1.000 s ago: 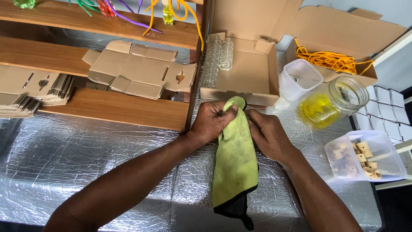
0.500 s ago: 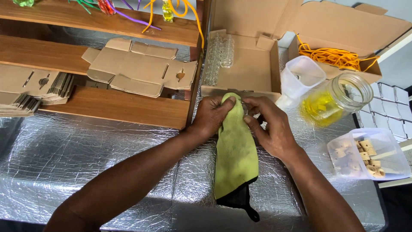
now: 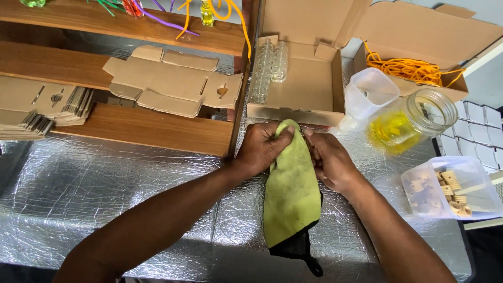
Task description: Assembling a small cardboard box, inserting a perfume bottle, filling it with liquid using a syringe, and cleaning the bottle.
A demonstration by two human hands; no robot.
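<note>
Here, in the head view, the left hand [image 3: 262, 148] pinches the top of a green cloth [image 3: 291, 191], fingers closed on its upper edge. The right hand [image 3: 330, 161] grips the cloth's right side, fingers curled into the fabric. The cloth hangs between both hands over the silver table cover [image 3: 105, 204], just before an open cardboard box [image 3: 304, 78]. A glass jar [image 3: 411, 126] lies tilted to the right.

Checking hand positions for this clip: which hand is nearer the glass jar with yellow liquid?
Right. The right hand grips the green cloth just left of the glass jar, with bare foil between them. The left hand is on the cloth's far side, farther from the jar.
</note>
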